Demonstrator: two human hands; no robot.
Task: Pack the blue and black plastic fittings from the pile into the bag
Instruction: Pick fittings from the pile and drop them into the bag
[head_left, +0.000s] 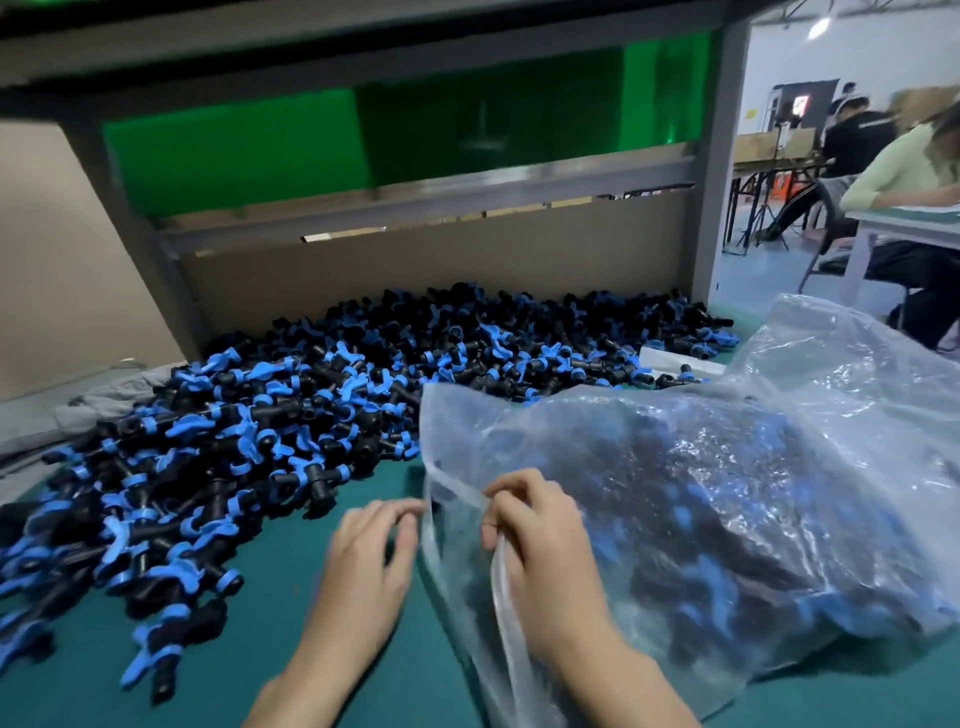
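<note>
A big pile of blue and black plastic fittings (291, 415) spreads over the left and middle of the green table. A clear plastic bag (727, 519) lies at the right, holding many fittings. My right hand (540, 551) grips the bag's mouth edge, its fingers curled round the plastic. Just left of the bag's mouth, my left hand (369, 561) hovers with loosely bent fingers and holds nothing that I can see; it is motion-blurred.
A second clear bag (841, 353) lies behind the first. A cardboard wall (415, 270) backs the pile, under a grey metal frame (717, 171). A grey cloth (93, 400) lies at the left. Other people sit at tables at the far right.
</note>
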